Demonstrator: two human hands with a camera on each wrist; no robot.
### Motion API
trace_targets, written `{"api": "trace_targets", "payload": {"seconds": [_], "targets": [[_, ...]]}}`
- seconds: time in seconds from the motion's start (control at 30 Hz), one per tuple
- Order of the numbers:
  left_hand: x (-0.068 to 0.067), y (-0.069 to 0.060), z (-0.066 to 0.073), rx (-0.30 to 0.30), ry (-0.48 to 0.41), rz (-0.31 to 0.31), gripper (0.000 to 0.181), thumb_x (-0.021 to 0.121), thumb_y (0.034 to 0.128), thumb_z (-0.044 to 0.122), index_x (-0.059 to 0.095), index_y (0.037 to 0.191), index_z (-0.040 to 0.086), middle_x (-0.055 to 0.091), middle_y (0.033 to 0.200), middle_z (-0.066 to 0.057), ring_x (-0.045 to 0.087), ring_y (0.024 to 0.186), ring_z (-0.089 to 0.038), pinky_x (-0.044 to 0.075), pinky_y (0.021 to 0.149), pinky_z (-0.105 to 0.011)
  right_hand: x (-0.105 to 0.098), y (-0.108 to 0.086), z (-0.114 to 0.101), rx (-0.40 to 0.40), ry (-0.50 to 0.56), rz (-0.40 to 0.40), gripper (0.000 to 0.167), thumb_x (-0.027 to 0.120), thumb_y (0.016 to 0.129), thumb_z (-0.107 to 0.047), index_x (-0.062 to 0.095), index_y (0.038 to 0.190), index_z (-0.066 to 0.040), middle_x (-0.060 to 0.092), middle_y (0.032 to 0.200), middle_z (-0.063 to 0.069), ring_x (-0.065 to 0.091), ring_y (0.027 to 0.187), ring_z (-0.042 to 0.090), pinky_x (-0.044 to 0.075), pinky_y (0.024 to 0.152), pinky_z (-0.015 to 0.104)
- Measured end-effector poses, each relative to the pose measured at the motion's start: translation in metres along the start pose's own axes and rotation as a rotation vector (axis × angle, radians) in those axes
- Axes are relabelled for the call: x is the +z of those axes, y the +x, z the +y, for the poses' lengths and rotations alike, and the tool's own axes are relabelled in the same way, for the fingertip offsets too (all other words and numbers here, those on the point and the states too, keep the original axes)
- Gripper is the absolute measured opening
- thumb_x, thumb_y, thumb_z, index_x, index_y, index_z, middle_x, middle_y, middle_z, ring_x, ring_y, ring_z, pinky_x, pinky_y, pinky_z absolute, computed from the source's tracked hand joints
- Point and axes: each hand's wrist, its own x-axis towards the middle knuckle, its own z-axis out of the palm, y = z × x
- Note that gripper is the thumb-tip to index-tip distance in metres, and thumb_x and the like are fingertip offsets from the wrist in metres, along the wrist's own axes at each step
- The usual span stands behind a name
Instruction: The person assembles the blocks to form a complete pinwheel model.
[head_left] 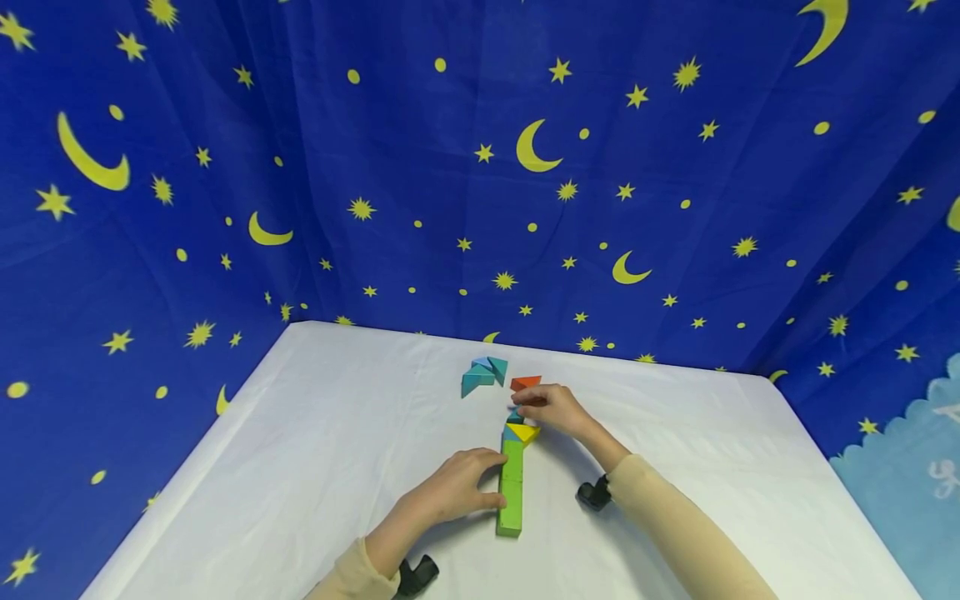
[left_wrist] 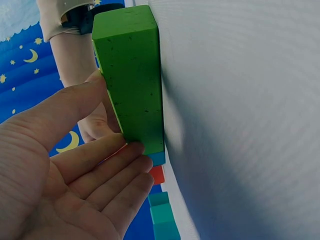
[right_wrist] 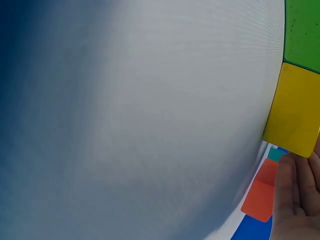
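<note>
While hands (head_left: 459,483) (head_left: 558,410) touch blocks (head_left: 511,487), cloth (head_left: 360,417) (white) underlies them.

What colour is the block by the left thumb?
Green; that block shows best in the left wrist view.

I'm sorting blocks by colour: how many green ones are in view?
2, judging by the faint seam: the near green block and the far green block, end to end beside the left hand. Others could be hidden behind the hands.
</note>
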Motion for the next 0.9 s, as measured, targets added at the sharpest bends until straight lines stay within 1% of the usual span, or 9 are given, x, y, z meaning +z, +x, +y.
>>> {"api": "trace_targets", "payload": {"seconds": [0.2, 0.37, 0.5, 0.57, 0.63, 0.67, 0.73, 0.8, 0.9], "targets": [[-0.0004, -0.0003, 0.0004, -0.009, -0.006, -0.002, 0.061, 0.074, 0.0813, 0.034, 0.055, 0.130, 0.002, 0.056, 0.129, -0.009, 0.049, 0.121, -0.024, 0.039, 0.101, -0.038, 0.0002, -0.0020, -0.0035, 0.008, -0.017, -0.003, 0.024, 0.067, 0.088, -0.015, 0.070, 0.111, -0.005, 0.069, 0.104, 0.002, 0.060, 0.095, 0.018, 0.050, 0.082, 0.031], [0.0001, -0.0001, 0.0002, -0.011, -0.012, -0.005, 0.061, 0.075, 0.0811, 0.034, 0.055, 0.130, 0.003, 0.056, 0.129, -0.009, 0.049, 0.120, -0.023, 0.039, 0.101, -0.038, 0.0009, -0.0049, -0.0054, 0.020, -0.008, -0.017, 0.025, 0.066, 0.089, -0.016, 0.069, 0.111, -0.006, 0.068, 0.104, 0.002, 0.059, 0.095, 0.018, 0.051, 0.082, 0.032], [0.0006, 0.0000, -0.0003, -0.006, -0.009, 0.002, 0.061, 0.075, 0.0810, 0.034, 0.056, 0.130, 0.002, 0.056, 0.129, -0.009, 0.050, 0.120, -0.024, 0.039, 0.101, -0.038, 0.0009, -0.0058, -0.0036, -0.009, 0.013, -0.029, 0.025, 0.066, 0.089, -0.017, 0.069, 0.110, -0.005, 0.068, 0.103, 0.002, 0.060, 0.093, 0.017, 0.052, 0.080, 0.032], [0.0007, 0.0000, -0.0005, -0.007, -0.009, 0.002, 0.061, 0.075, 0.0810, 0.034, 0.056, 0.129, 0.002, 0.056, 0.129, -0.009, 0.050, 0.120, -0.024, 0.039, 0.101, -0.038, 0.0006, -0.0065, -0.0017, -0.050, 0.019, -0.038, 0.025, 0.065, 0.089, -0.018, 0.070, 0.109, -0.004, 0.069, 0.101, 0.002, 0.060, 0.090, 0.015, 0.052, 0.076, 0.030], [0.0008, -0.0002, -0.0004, -0.006, -0.010, 0.002, 0.061, 0.075, 0.0810, 0.034, 0.056, 0.129, 0.002, 0.056, 0.129, -0.009, 0.050, 0.121, -0.024, 0.039, 0.101, -0.038, 0.0002, -0.0072, -0.0010, -0.057, 0.036, -0.052, 0.025, 0.065, 0.089, -0.018, 0.070, 0.109, -0.004, 0.069, 0.101, 0.002, 0.060, 0.088, 0.012, 0.052, 0.074, 0.027], [0.0009, -0.0003, -0.0004, -0.006, -0.010, 0.002, 0.061, 0.075, 0.0810, 0.034, 0.056, 0.129, 0.002, 0.056, 0.129, -0.009, 0.049, 0.121, -0.024, 0.039, 0.101, -0.038, 0.0000, -0.0073, -0.0012, -0.049, 0.045, -0.062, 0.025, 0.065, 0.089, -0.017, 0.070, 0.110, -0.004, 0.069, 0.102, 0.003, 0.060, 0.087, 0.012, 0.051, 0.074, 0.026], [0.0011, -0.0005, -0.0003, -0.009, -0.011, -0.001, 0.061, 0.075, 0.0811, 0.034, 0.056, 0.129, 0.002, 0.056, 0.129, -0.009, 0.049, 0.121, -0.024, 0.039, 0.101, -0.038, -0.0018, -0.0087, -0.0060, -0.037, 0.058, -0.085, 0.025, 0.063, 0.090, -0.013, 0.068, 0.111, 0.000, 0.069, 0.104, 0.008, 0.061, 0.088, 0.015, 0.051, 0.073, 0.025], [0.0010, -0.0006, -0.0001, -0.009, -0.010, 0.000, 0.061, 0.075, 0.0811, 0.034, 0.056, 0.129, 0.002, 0.056, 0.129, -0.009, 0.049, 0.121, -0.024, 0.039, 0.101, -0.038, -0.0022, -0.0075, -0.0063, -0.001, 0.075, -0.100, 0.025, 0.063, 0.090, -0.012, 0.068, 0.112, 0.001, 0.068, 0.106, 0.010, 0.061, 0.090, 0.016, 0.051, 0.074, 0.026], [0.0004, -0.0002, 0.0001, -0.005, -0.005, 0.005, 0.061, 0.075, 0.0811, 0.034, 0.056, 0.129, 0.002, 0.057, 0.128, -0.010, 0.050, 0.120, -0.024, 0.039, 0.101, -0.038, -0.0027, -0.0055, -0.0051, 0.007, 0.083, -0.117, 0.025, 0.062, 0.091, -0.011, 0.068, 0.112, 0.001, 0.068, 0.106, 0.010, 0.061, 0.090, 0.017, 0.051, 0.074, 0.025]]}}
